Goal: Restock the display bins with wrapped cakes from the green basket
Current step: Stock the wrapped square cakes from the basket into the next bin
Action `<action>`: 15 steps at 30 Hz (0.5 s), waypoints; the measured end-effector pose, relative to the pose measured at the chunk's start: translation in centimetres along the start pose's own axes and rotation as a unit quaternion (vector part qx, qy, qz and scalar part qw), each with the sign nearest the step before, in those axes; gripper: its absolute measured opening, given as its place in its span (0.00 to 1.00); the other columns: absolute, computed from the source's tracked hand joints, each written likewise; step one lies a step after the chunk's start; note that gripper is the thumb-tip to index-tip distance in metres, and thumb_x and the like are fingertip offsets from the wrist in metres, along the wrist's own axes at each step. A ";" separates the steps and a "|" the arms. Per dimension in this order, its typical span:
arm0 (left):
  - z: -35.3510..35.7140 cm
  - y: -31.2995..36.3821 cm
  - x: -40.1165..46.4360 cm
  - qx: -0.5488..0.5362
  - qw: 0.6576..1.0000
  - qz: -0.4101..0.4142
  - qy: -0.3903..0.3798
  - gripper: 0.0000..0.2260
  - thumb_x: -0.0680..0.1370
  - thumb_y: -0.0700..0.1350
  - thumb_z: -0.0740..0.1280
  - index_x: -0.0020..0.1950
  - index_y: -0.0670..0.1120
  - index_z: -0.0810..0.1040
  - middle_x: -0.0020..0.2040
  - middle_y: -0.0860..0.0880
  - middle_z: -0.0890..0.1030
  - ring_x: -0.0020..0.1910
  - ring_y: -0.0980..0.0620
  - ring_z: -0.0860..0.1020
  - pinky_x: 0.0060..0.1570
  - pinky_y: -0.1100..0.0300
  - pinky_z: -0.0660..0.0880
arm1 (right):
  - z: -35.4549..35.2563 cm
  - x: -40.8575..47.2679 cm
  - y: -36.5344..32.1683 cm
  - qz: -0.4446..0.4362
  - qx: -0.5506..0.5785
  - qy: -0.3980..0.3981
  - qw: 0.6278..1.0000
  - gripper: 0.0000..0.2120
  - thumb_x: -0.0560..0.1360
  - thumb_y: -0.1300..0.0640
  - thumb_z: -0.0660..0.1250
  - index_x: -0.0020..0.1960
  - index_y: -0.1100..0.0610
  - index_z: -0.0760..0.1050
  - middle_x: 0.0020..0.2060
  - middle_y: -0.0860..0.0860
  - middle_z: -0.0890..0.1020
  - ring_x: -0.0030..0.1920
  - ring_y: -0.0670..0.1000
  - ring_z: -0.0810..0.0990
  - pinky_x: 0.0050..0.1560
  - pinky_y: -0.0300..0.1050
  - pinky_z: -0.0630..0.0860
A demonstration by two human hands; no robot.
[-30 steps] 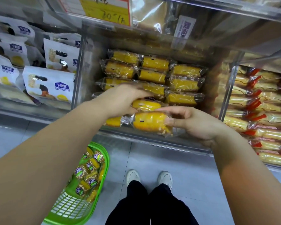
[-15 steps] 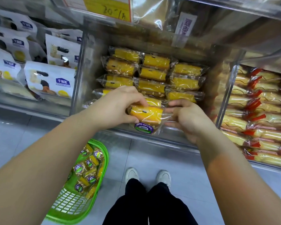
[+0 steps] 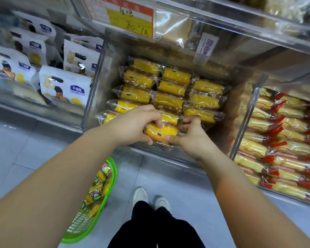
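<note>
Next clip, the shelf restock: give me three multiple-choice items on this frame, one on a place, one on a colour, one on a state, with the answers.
1. Where does the basket stand?
A. on the floor to the person's left
B. on the shelf above the bins
C. inside the middle bin

2. What colour are the wrapper ends of the cakes in the right-hand bin?
A. blue
B. red
C. green

3. How is the wrapped cake at the front of the middle bin held?
A. by the left hand alone
B. it lies loose, untouched
C. by both hands

Answers: 1 A, the green basket sits on the tiles beside the left forearm. 2 B, red ends show on every pack there. 3 C, the left hand and the right hand both have fingers curled on it.
</note>
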State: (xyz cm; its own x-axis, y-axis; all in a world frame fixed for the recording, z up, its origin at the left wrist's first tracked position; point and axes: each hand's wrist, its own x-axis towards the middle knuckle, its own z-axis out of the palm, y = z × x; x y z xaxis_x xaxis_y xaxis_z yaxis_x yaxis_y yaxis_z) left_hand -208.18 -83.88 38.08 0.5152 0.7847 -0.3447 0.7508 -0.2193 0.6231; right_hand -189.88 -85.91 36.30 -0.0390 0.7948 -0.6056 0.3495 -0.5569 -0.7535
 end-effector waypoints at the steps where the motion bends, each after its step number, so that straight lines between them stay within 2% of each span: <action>1: -0.1 -0.1 -0.3 -0.021 1.000 -0.010 -0.002 0.17 0.67 0.49 0.75 0.54 0.54 0.76 0.53 0.57 0.70 0.55 0.57 0.70 0.57 0.57 0.69 | -0.1 0.0 0.1 -0.003 -0.007 -0.009 1.000 0.30 0.67 0.61 0.75 0.57 0.52 0.57 0.53 0.52 0.71 0.45 0.43 0.73 0.35 0.33 0.71; 4: 0.4 -0.3 -1.3 -0.081 0.995 -0.031 0.050 0.11 0.73 0.49 0.70 0.54 0.56 0.79 0.55 0.58 0.74 0.62 0.56 0.71 0.62 0.57 0.68 | -0.3 0.0 0.3 -0.016 -0.050 -0.017 0.998 0.32 0.66 0.57 0.76 0.57 0.51 0.56 0.53 0.51 0.71 0.46 0.45 0.73 0.34 0.32 0.70; 8: 1.3 0.5 -1.5 -0.043 0.985 -0.090 0.139 0.10 0.72 0.47 0.71 0.52 0.55 0.79 0.57 0.55 0.76 0.60 0.54 0.71 0.60 0.52 0.69 | -1.0 -0.7 -0.5 0.010 -0.051 -0.036 0.998 0.32 0.66 0.51 0.76 0.60 0.51 0.58 0.55 0.53 0.73 0.52 0.50 0.75 0.53 0.48 0.77; 10: 1.5 0.9 -2.0 -0.040 0.976 -0.099 0.190 0.07 0.72 0.47 0.71 0.50 0.53 0.80 0.54 0.55 0.77 0.59 0.54 0.72 0.60 0.53 0.69 | -1.6 -1.7 -1.3 0.012 -0.047 -0.029 0.998 0.29 0.68 0.46 0.72 0.62 0.54 0.64 0.55 0.52 0.76 0.53 0.49 0.77 0.54 0.47 0.76; 12: 1.4 1.0 -3.5 -0.112 0.949 -0.082 0.284 0.05 0.73 0.44 0.70 0.48 0.52 0.80 0.51 0.54 0.78 0.56 0.55 0.74 0.59 0.57 0.70 | -1.8 -2.9 -2.2 -0.053 -0.084 0.031 0.995 0.20 0.71 0.45 0.69 0.58 0.53 0.72 0.51 0.50 0.79 0.48 0.46 0.78 0.50 0.42 0.76; 14: 1.5 1.1 -6.1 -0.208 0.895 -0.082 0.386 0.05 0.74 0.43 0.69 0.46 0.53 0.80 0.48 0.55 0.79 0.50 0.59 0.76 0.53 0.66 0.70 | -1.0 -4.5 -3.7 -0.139 -0.077 0.069 0.985 0.09 0.72 0.49 0.69 0.51 0.50 0.75 0.43 0.47 0.80 0.40 0.42 0.77 0.42 0.37 0.76; 15: 1.8 1.0 -7.6 -0.253 0.861 -0.092 0.431 0.06 0.75 0.42 0.68 0.45 0.54 0.80 0.45 0.57 0.80 0.46 0.61 0.77 0.49 0.70 0.70 | -0.1 -5.4 -4.6 -0.171 -0.055 0.058 0.982 0.05 0.73 0.51 0.68 0.48 0.50 0.76 0.40 0.46 0.79 0.35 0.41 0.76 0.38 0.35 0.75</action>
State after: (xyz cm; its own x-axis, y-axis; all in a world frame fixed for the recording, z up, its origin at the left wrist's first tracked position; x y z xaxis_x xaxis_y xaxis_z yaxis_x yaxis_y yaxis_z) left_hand -210.58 -91.13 40.06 -0.2546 0.9661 0.0433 0.3981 0.0639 0.9151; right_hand -191.17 -87.61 43.04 -0.0660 0.9564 -0.2844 0.4342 -0.2291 -0.8712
